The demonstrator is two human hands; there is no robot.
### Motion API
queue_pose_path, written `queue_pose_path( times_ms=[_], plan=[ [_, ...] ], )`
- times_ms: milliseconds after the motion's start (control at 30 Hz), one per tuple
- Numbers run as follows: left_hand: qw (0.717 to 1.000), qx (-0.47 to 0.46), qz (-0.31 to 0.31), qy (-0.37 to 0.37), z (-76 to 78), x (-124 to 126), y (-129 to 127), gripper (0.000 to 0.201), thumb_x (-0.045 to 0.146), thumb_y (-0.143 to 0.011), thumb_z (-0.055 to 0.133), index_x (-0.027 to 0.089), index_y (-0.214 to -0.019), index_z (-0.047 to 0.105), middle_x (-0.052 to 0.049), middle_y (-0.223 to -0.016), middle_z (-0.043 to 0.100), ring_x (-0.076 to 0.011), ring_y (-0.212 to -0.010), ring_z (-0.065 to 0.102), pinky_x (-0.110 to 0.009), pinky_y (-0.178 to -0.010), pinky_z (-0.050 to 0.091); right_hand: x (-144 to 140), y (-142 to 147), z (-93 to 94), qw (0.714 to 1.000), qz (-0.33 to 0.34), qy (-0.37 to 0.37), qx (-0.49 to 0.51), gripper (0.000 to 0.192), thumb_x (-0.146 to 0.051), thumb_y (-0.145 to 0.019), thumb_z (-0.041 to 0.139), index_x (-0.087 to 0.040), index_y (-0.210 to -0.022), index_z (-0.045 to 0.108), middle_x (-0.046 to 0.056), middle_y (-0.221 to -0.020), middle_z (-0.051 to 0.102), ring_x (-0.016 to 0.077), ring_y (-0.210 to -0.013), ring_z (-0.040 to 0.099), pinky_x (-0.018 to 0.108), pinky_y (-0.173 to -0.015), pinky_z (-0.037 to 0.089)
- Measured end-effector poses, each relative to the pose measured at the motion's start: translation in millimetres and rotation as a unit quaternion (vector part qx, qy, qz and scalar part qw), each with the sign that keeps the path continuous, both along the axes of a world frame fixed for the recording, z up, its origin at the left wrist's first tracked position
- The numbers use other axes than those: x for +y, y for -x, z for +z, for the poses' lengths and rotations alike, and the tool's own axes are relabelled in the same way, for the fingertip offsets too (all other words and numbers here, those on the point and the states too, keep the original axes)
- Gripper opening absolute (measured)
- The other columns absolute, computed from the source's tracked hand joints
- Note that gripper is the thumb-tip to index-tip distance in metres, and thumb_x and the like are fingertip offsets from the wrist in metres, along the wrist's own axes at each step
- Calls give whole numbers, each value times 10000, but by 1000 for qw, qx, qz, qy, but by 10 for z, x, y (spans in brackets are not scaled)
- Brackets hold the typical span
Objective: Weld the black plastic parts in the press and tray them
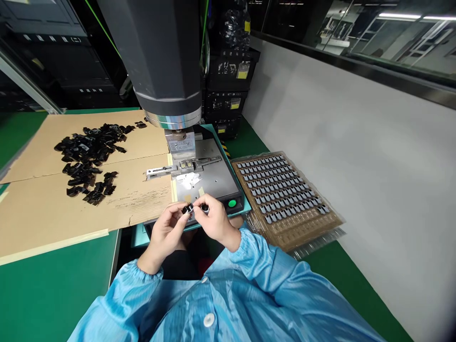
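My left hand point(167, 232) and my right hand point(215, 223) meet in front of the press base, fingertips almost touching. The left pinches a small black part point(187, 208); the right pinches another small black piece point(204, 207) beside it. Both sleeves are light blue. Just beyond the hands lies the grey metal base plate point(213, 183) with a fixture point(187, 165) under the big grey press head point(167, 61). A few small white pieces point(189, 179) lie on the plate.
A pile of black parts point(87, 159) sits on cardboard point(53, 209) to the left. A brown tray point(285, 194) of rows of small grey parts lies to the right. A green button point(232, 204) is on the base. Black crates point(228, 90) stand behind.
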State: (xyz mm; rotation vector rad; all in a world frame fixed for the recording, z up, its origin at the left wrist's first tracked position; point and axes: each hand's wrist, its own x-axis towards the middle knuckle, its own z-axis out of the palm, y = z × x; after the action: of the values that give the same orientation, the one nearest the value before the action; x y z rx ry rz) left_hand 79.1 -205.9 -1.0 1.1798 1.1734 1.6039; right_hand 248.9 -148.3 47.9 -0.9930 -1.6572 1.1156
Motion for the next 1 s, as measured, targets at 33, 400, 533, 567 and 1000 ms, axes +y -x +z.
queue_pose_path(
  times_ms=[33,400,533,567,1000],
  plan=[
    [1000,3,0,-2,1,3,-2,408,363,-862,909,227,-1228,794,-129,-1228,730,-256,-1116,701,-360,-1029,573,-1,1,3,1000,-1,2,0,42,-258,-881,664,-223,-902,675,20,-869,742,193,-795,687,316,-736,541],
    [1000,-1,-5,5,8,3,-55,369,400,-901,877,236,-1218,785,-106,-1216,743,-241,-1115,710,-341,-1017,586,25,12,-81,1000,-2,8,8,34,-240,-872,672,-220,-890,651,17,-863,727,200,-821,687,346,-795,552],
    [997,-72,-4,41,61,5,-89,390,405,-892,891,213,-1207,766,-98,-1132,771,-224,-1012,751,-336,-955,627,34,33,-157,989,55,92,103,241,-253,-864,669,-245,-1087,578,4,-972,673,171,-797,657,338,-754,585],
    [995,-91,-3,49,69,8,-89,395,409,-887,896,211,-1201,760,-98,-1124,775,-229,-999,761,-348,-940,639,39,39,-184,980,77,119,139,298,-248,-853,665,-256,-1124,542,-3,-989,655,155,-762,637,321,-712,577],
    [966,-239,-48,80,127,60,-13,324,380,-884,899,213,-1133,778,-78,-1201,719,-169,-893,744,-295,-801,681,71,-55,-36,848,209,332,356,245,-218,-767,643,-213,-1009,606,41,-952,599,178,-769,540,318,-673,439]
  ],
)
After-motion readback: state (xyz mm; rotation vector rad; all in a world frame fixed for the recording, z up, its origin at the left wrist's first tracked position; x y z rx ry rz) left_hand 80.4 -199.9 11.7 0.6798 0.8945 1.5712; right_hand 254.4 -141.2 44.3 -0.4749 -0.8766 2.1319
